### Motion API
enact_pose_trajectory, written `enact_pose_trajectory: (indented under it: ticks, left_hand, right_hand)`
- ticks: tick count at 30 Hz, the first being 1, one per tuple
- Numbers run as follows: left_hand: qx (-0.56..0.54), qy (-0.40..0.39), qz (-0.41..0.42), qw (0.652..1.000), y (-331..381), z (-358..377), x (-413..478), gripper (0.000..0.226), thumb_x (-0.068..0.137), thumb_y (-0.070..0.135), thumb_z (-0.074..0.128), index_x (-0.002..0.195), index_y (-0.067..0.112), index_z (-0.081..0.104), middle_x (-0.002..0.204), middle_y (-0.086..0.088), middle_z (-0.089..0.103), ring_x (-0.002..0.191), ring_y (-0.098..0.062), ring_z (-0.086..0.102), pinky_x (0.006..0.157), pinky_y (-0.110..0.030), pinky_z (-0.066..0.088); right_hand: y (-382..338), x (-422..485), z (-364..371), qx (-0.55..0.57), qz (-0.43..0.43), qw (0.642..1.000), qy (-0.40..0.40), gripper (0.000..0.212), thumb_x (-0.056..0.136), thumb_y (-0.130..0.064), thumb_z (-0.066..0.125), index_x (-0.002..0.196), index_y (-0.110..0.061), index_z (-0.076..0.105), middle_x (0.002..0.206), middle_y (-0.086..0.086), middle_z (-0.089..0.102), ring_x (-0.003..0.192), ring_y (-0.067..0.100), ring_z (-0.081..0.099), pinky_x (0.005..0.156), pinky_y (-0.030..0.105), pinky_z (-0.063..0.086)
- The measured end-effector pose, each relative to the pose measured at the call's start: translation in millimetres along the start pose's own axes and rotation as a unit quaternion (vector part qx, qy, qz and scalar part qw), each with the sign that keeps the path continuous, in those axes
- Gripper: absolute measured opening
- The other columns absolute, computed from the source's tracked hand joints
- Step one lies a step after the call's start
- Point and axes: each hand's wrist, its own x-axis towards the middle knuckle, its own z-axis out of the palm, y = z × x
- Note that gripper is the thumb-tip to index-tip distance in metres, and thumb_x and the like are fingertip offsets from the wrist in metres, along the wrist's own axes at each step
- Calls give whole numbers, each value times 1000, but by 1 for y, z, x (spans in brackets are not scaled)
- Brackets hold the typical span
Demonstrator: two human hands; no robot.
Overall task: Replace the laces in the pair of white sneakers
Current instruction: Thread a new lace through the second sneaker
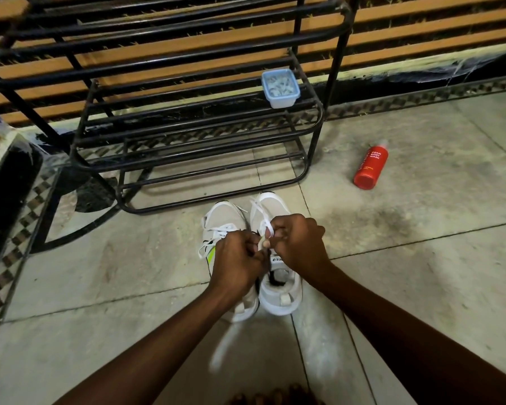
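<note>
While left hand and right hand pinch the flat white lace over the right-side white fabric sneaker — it leads toe-ward, right hand nearer.

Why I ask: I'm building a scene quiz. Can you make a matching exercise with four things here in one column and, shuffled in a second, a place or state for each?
Column A
1. red bottle
2. lidded plastic container
3. white lace
4. pair of white sneakers

Column B
a. pinched between the left hand and the right hand
b. lying on its side on the floor
c. standing on a shelf of the black metal rack
d. side by side on the floor, toes toward the rack

Pairs: 1-b, 2-c, 3-a, 4-d
</note>
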Motion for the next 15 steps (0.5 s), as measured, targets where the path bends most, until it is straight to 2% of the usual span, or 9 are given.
enact_pose_trajectory:
  ticks: [3, 5, 7, 9, 12, 15]
  left_hand:
    - [5, -18, 4, 1000, -1, 1, 2, 13, 87, 22, 74, 79, 12, 73, 66, 0, 71, 64, -14, 68, 65, -35, 54]
    - [6, -24, 8, 1000, -1, 1, 2, 9, 84, 17, 74, 77, 11, 72, 66, -2, 71, 64, -15, 68, 66, -36, 53]
    - [5, -21, 12, 1000, -2, 1, 2, 6, 82, 14, 72, 77, 10, 73, 67, -2, 72, 65, -15, 68, 67, -35, 53]
    - [4, -25, 15, 1000, -4, 0, 4, 4, 80, 12, 71, 78, 12, 74, 67, -1, 72, 65, -13, 69, 65, -34, 55]
    - [-14, -43, 10, 999, -6, -1, 6, 9, 84, 9, 70, 85, 15, 77, 71, 2, 75, 67, -7, 70, 66, -33, 58]
    - [-33, -71, 3, 997, -9, -4, 7, 26, 82, -5, 63, 92, 14, 77, 76, -1, 74, 77, -18, 73, 73, -44, 62]
  right_hand:
    - [7, 2, -1, -45, -26, 999, -1, 14, 79, -18, 66, 67, -16, 60, 68, 2, 62, 82, 17, 56, 83, 37, 35]
    - [8, -1, 2, -42, -23, 999, -2, 11, 82, -18, 68, 71, -19, 65, 83, -1, 61, 96, 18, 50, 82, 37, 34]
    - [7, -3, 5, 26, 13, 1000, 1, 6, 80, -18, 74, 75, -21, 72, 95, -3, 60, 104, 20, 50, 88, 40, 38]
    - [5, -2, 8, 107, 56, 993, -1, 9, 73, -22, 83, 75, -19, 75, 100, -1, 62, 104, 23, 57, 91, 43, 46]
    - [6, 2, 9, 195, 109, 975, -7, 25, 64, -22, 92, 64, -14, 68, 79, 1, 71, 80, 20, 67, 81, 41, 55]
    - [12, 0, 10, 256, 71, 964, 7, 40, 63, -9, 92, 48, -20, 56, 56, 3, 57, 59, 16, 55, 64, 39, 48]
